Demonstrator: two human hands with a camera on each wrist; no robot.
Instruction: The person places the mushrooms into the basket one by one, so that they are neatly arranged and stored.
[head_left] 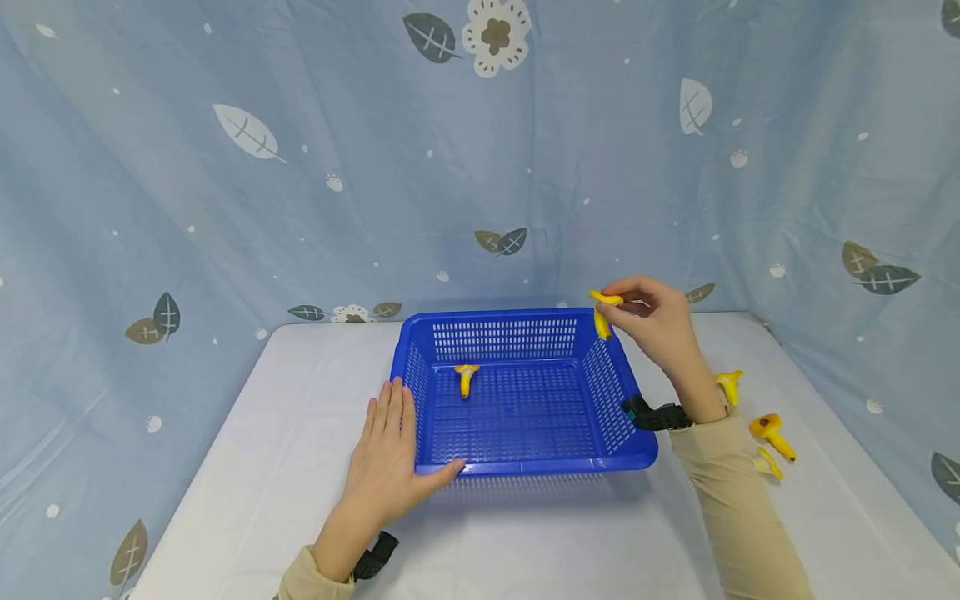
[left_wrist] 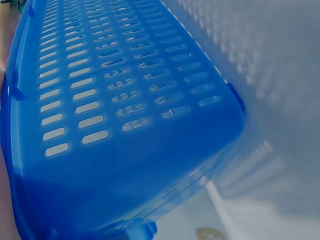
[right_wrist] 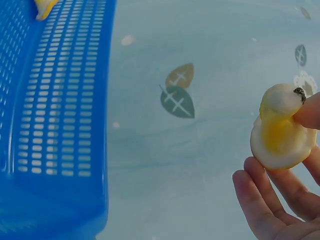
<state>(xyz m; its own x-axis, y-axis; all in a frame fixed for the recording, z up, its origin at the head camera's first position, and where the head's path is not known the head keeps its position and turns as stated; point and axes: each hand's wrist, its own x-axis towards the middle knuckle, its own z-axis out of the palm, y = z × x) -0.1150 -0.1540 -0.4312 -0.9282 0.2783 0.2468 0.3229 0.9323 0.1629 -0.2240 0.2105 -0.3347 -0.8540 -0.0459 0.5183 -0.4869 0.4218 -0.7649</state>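
Observation:
Between thumb and fingers, my right hand (head_left: 660,321) pinches a yellow mushroom (head_left: 602,323) above the far right corner of a blue plastic basket (head_left: 525,467). The right wrist view shows this mushroom (right_wrist: 281,145) close up, with a pale, rounded cap and a dark spot at the stem end. My left hand (head_left: 384,467) rests at the basket's near left corner, fingers straight along the left side and thumb on the front rim. Inside the basket, toward the back left, lies another yellow mushroom (head_left: 466,381). Slotted basket wall (left_wrist: 120,100) fills most of the left wrist view.
To the right of the basket, beside my right forearm, several yellow mushrooms lie on the white table (head_left: 300,433): one (head_left: 729,385) farther back, a larger one (head_left: 772,435) and a paler one (head_left: 768,465). A blue patterned curtain (head_left: 360,167) hangs behind.

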